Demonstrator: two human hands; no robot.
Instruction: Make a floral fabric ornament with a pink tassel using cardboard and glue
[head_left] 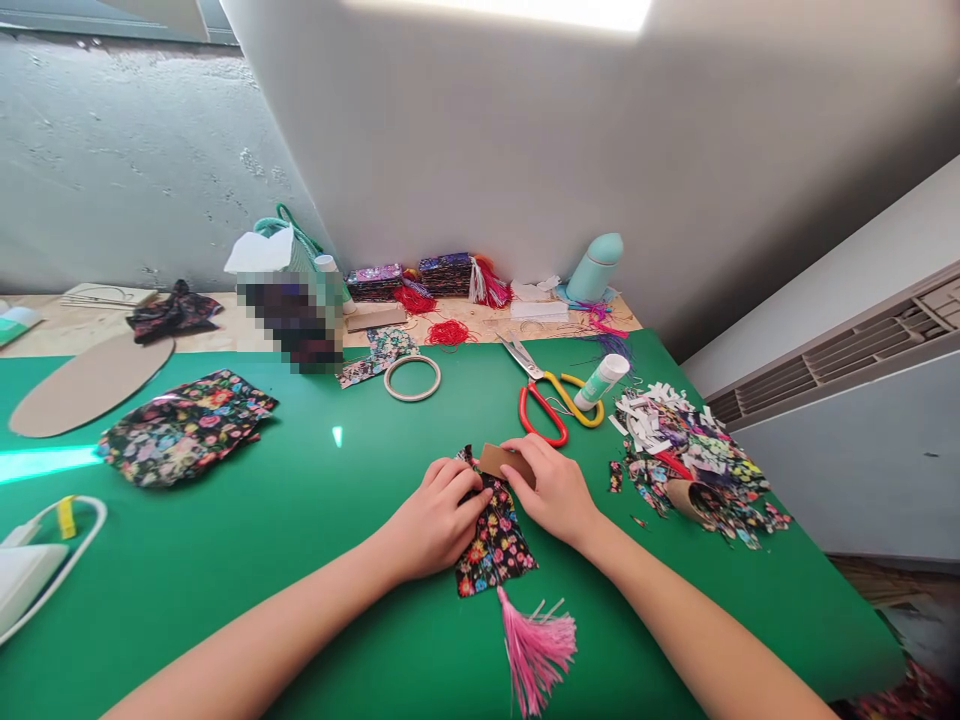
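Observation:
A strip of black floral fabric [496, 540] lies on the green mat in front of me, with a pink tassel [536, 645] at its near end. My left hand [450, 510] rests on the fabric's left edge, its fingers closed on the cloth. In my right hand [551, 485] is a small brown piece of cardboard [495, 461], pinched between thumb and fingers over the fabric's far end. The fingertips of both hands nearly meet there. Part of the fabric's upper portion is hidden under the hands.
Scissors [538, 372] with red and yellow handles and a glue stick [602, 382] lie beyond my right hand. Fabric and paper scraps [694, 450] pile up at right. Farther off is a tape roll [412, 380]; floral fabric [191, 425] and a cardboard oval [90, 385] lie left.

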